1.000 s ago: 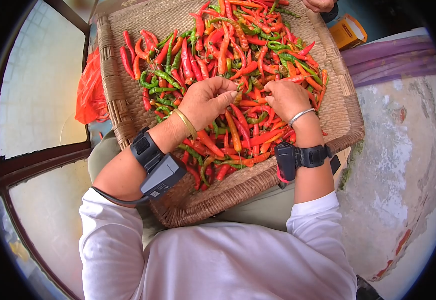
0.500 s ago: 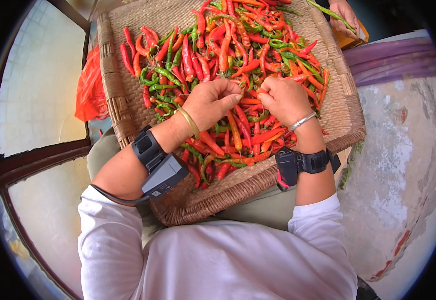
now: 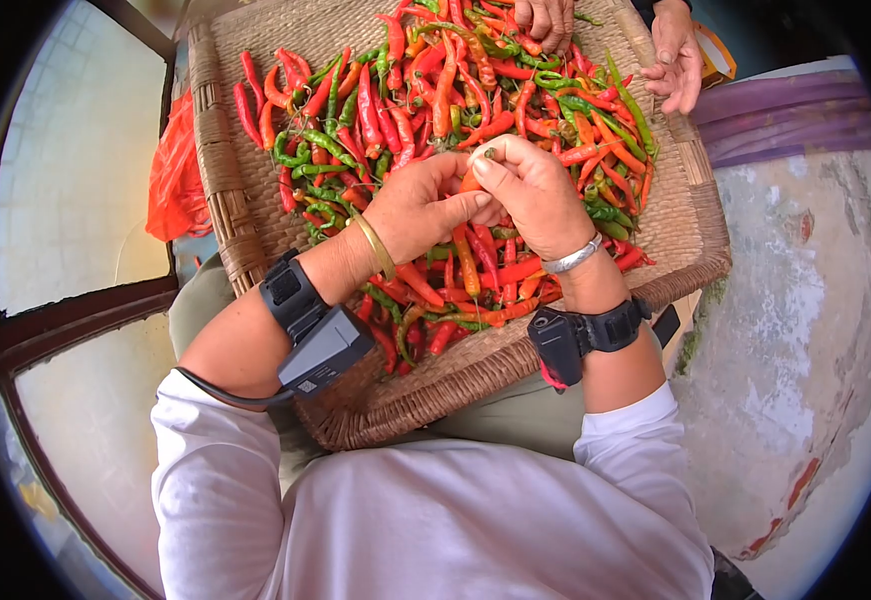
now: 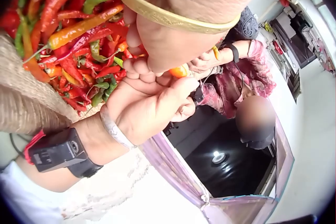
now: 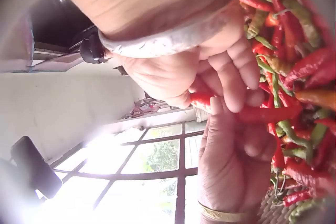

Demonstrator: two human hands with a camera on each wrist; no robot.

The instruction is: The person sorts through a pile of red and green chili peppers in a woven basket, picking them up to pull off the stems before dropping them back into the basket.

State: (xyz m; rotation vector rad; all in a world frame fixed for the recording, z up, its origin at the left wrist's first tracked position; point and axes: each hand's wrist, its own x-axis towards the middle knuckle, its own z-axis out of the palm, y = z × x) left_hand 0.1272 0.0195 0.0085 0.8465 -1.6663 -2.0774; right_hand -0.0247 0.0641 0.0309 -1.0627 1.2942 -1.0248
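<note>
Both hands meet over a heap of red, orange and green chili peppers (image 3: 446, 90) in a woven basket. My left hand (image 3: 421, 205), with a gold bangle, grips a red-orange chili pepper (image 5: 270, 115) in curled fingers. The right hand (image 3: 536, 195), wearing a silver bangle, pinches the same pepper near its stem end between thumb and fingers. In the left wrist view the pepper's orange end (image 4: 179, 71) shows at the right thumb. Most of its body is hidden by the fingers.
The wicker basket (image 3: 211, 130) rests across the lap. Another person's hand (image 3: 546, 20) reaches into the far side of the heap, and their other hand (image 3: 678, 60) hangs over the rim. A red plastic bag (image 3: 178, 180) lies left, a yellow box (image 3: 716, 55) at far right.
My right hand has moved left against the left hand and turned thumb-up, the pepper between them. The other person's hands have come in; the long green chili one held now lies in the basket.
</note>
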